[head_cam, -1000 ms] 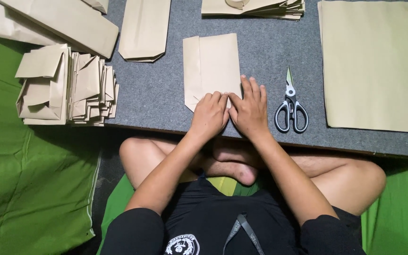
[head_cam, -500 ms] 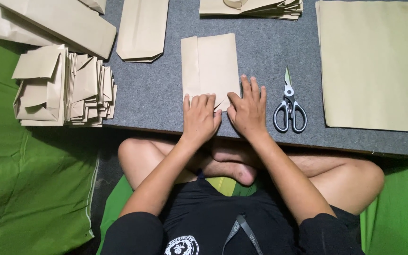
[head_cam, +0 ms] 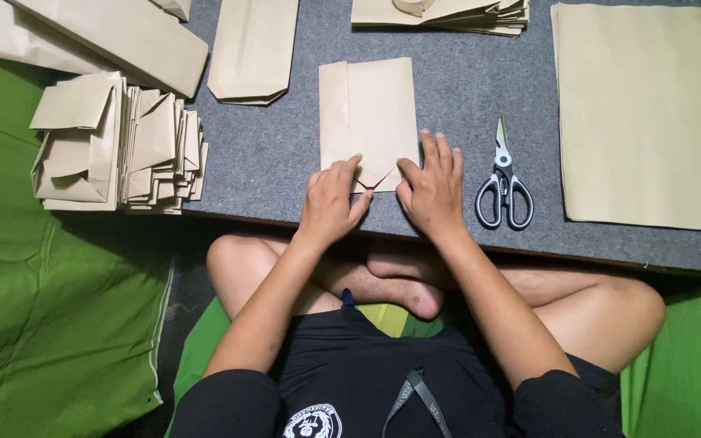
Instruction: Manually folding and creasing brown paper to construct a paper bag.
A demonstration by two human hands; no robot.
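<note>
Left hand: my left hand (head_cam: 330, 201) lies flat near the front edge of the surface (head_cam: 456, 97), fingers together, their tips pressing the lower left of the paper bag (head_cam: 369, 122). The grip is not closed round anything; it only presses down.
Right hand: my right hand (head_cam: 432, 191) lies flat just right of the left one, fingers spread a little, the thumb touching the bag's lower right corner. This grip is open too, holding nothing.
Paper bag: it lies flat in the middle of the surface, close to the front edge, its long side running away from me. Its near end is folded to a point that shows between my two hands.
Scissors: the scissors (head_cam: 503, 185) lie just right of my right hand, near the front edge, blades shut and pointing away from me.
Large sheet: a big sheet of brown paper (head_cam: 651, 113) covers the right end of the surface.
Folded stack: a pile of folded bags (head_cam: 115, 146) sits at the front left corner.
Other bags: a flat bag (head_cam: 251, 49) lies near the back edge, left of the middle one; another heap (head_cam: 440, 15) lies at the back edge.
</note>
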